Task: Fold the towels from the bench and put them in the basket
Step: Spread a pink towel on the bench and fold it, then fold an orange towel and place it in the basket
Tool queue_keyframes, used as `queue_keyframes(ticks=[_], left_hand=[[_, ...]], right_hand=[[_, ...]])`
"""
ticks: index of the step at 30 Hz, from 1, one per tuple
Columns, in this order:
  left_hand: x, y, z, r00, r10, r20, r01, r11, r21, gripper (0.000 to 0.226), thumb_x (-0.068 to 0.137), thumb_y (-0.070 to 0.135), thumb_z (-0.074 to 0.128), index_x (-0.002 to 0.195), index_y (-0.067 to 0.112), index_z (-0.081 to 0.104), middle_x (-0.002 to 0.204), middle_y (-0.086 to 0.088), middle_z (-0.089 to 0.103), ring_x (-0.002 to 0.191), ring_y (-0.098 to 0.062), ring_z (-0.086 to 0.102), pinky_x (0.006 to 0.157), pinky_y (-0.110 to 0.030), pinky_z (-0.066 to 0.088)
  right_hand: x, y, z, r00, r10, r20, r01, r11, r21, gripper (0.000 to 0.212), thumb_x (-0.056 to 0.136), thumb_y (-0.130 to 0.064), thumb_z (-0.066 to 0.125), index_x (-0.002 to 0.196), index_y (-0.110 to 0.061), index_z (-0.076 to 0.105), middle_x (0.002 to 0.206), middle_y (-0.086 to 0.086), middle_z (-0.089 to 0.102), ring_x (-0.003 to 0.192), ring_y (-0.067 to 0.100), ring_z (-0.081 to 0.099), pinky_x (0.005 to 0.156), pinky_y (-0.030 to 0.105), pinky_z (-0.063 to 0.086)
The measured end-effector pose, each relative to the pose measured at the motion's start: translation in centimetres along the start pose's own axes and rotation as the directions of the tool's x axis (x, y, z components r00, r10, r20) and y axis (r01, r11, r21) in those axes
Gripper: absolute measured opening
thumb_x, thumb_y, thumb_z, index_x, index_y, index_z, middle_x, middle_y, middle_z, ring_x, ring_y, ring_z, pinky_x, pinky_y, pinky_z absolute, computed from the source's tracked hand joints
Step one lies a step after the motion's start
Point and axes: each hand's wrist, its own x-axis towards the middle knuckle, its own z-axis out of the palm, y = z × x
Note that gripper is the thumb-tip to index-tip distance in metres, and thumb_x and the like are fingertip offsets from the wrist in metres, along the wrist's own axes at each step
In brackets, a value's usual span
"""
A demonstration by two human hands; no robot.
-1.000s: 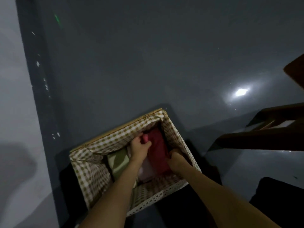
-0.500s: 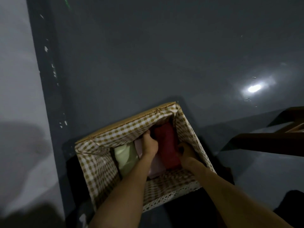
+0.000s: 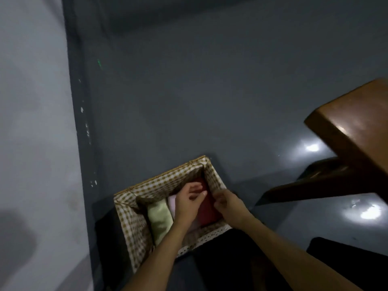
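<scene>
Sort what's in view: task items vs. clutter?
Job:
basket with checked lining
red towel
pink towel
green towel
left hand, right hand, over the red towel

Just there:
wooden bench
grey floor
white wall

text: none legible | labels, brands, numbers, signs: none | basket (image 3: 168, 186) lining: checked pattern only, no lettering (frame dim and blurred) | bench (image 3: 354, 131) at 3 o'clock: bare wood, no marks readable

Dim, soft blur, glare on floor (image 3: 310, 147)
</scene>
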Motion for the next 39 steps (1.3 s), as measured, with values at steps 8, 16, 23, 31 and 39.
queue_keyframes(ticks=[8,16,23,31,39], left_hand=[[-10.1,18.1,3.5,0.939,0.260,0.224,-0.239,0.964,-0.114,0.009,0.099,0.007,0.070,0.092,0.010,0.072,0.084,-0.008,0.078,0.073,-0.018,0.073,0.067,-0.031,0.057],[-24.1,33.0,14.7,0.730,0.427,0.534,-0.317,0.904,-0.289,0.007,0.098,0.007,0.070,0.095,0.001,0.071,0.080,-0.014,0.077,0.066,-0.018,0.068,0.063,-0.030,0.056],[-35.6,37.6,29.4,0.350,0.429,0.833,-0.440,0.860,-0.258,0.007,0.099,0.007,0.070,0.095,0.002,0.069,0.078,-0.011,0.076,0.059,-0.017,0.064,0.055,-0.028,0.051],[-48.9,35.4,43.4,-0.014,0.184,0.983,-0.557,0.815,-0.161,0.009,0.101,0.016,0.069,0.096,0.008,0.072,0.080,-0.012,0.075,0.060,-0.018,0.060,0.056,-0.033,0.049],[-63.5,30.1,53.1,-0.171,0.063,0.983,-0.607,0.779,-0.156,0.009,0.098,0.016,0.068,0.094,0.009,0.071,0.077,-0.008,0.076,0.057,-0.013,0.063,0.054,-0.030,0.050]], right_hand=[[-15.5,-3.7,-14.0,0.920,-0.269,-0.287,0.272,0.962,-0.030,0.008,0.102,-0.018,0.067,0.106,-0.024,0.071,0.090,-0.011,0.076,0.081,0.002,0.073,0.076,0.026,0.059],[-35.5,2.6,-25.7,0.748,-0.277,-0.603,0.236,0.960,-0.149,0.013,0.102,-0.020,0.066,0.110,-0.029,0.070,0.093,-0.017,0.075,0.087,0.001,0.071,0.078,0.024,0.058],[-51.2,14.3,-31.1,0.534,-0.069,-0.843,-0.152,0.973,-0.176,0.013,0.102,-0.031,0.063,0.114,-0.031,0.068,0.099,-0.017,0.076,0.088,0.002,0.071,0.077,0.026,0.060],[-68.3,29.7,-30.2,0.297,0.316,-0.901,-0.646,0.762,0.055,0.022,0.101,-0.039,0.052,0.114,-0.029,0.067,0.112,-0.005,0.074,0.101,0.024,0.069,0.074,0.036,0.052],[-77.9,41.3,-29.8,0.015,0.619,-0.785,-0.718,0.553,0.423,0.032,0.101,-0.041,0.056,0.129,-0.027,0.060,0.130,0.004,0.063,0.115,0.028,0.060,0.090,0.040,0.052]])
